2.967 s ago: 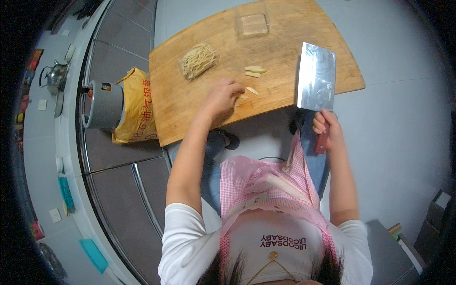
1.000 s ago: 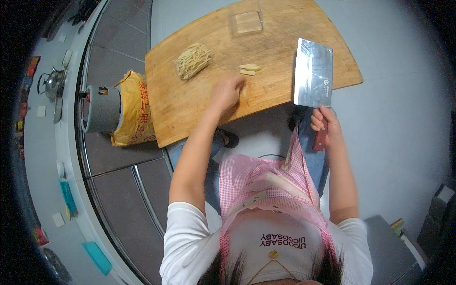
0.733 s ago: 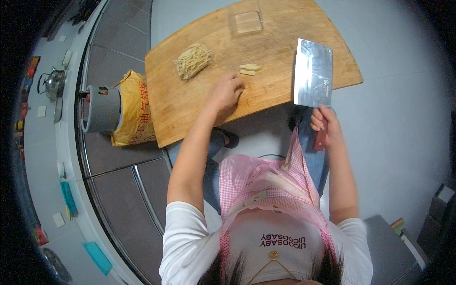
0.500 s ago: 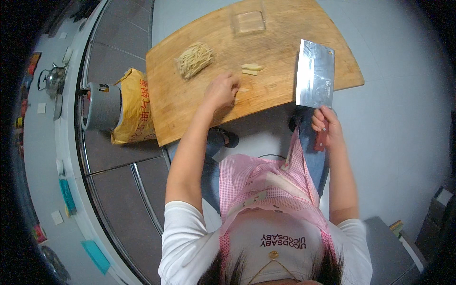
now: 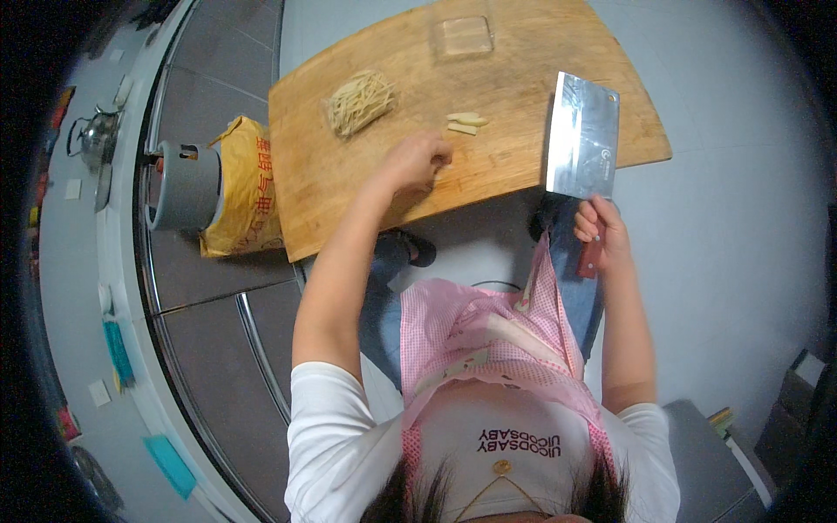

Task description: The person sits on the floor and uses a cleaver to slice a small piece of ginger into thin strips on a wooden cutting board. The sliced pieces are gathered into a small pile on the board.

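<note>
My right hand [image 5: 603, 228] grips the red-brown handle of a cleaver [image 5: 582, 135]. Its broad steel blade points away from me, above the board's near right edge. Over the near middle of a wooden cutting board [image 5: 523, 87], my left hand [image 5: 420, 162] is closed, fingertips curled down by the surface; whatever they pinch is hidden. Just beyond the fingers lie a few pale yellow cut pieces [image 5: 466, 121]. A clear container heaped with thin pale strips [image 5: 360, 101] rests on the board's left part. Toward the far edge stands a clear, shallow, square container [image 5: 464, 37].
Left of the board are a grey cylindrical container [image 5: 185, 187] and a yellow printed bag [image 5: 240, 187], beside dark cabinets [image 5: 222, 349]. A metal kettle [image 5: 94, 137] stands on the counter farther left. A pink checked apron [image 5: 471, 336] covers my lap.
My left hand has shifted slightly right, and the small pale slice seen by its fingertips no longer shows. The cleaver in my right hand has hardly moved.
</note>
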`<move>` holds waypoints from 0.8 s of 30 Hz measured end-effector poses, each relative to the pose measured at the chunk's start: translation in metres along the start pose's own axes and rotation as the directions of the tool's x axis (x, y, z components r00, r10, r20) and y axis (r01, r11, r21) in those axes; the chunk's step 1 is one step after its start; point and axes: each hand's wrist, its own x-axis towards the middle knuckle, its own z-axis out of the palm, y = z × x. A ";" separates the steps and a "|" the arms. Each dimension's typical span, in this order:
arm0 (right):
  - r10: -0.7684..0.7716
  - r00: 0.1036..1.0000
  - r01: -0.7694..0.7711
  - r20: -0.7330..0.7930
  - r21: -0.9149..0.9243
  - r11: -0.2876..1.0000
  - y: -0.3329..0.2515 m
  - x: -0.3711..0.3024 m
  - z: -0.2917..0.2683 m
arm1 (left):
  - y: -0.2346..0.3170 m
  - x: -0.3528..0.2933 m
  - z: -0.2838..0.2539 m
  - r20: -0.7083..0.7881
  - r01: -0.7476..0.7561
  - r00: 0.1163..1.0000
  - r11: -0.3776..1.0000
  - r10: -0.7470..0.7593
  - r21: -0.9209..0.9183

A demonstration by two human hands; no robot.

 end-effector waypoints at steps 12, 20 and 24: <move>-0.006 1.000 0.006 0.018 -0.005 1.000 -0.001 -0.001 0.003 | -0.008 -0.009 -0.007 0.025 -0.022 0.999 0.997 0.024 -0.071; -0.008 1.000 0.008 0.016 -0.011 1.000 -0.001 -0.001 0.001 | -0.002 -0.008 -0.015 0.105 0.057 0.993 0.996 -0.050 -0.068; -0.004 1.000 0.004 0.026 -0.011 1.000 -0.001 -0.001 0.000 | -0.001 -0.011 -0.016 0.086 0.095 0.993 0.989 -0.086 -0.110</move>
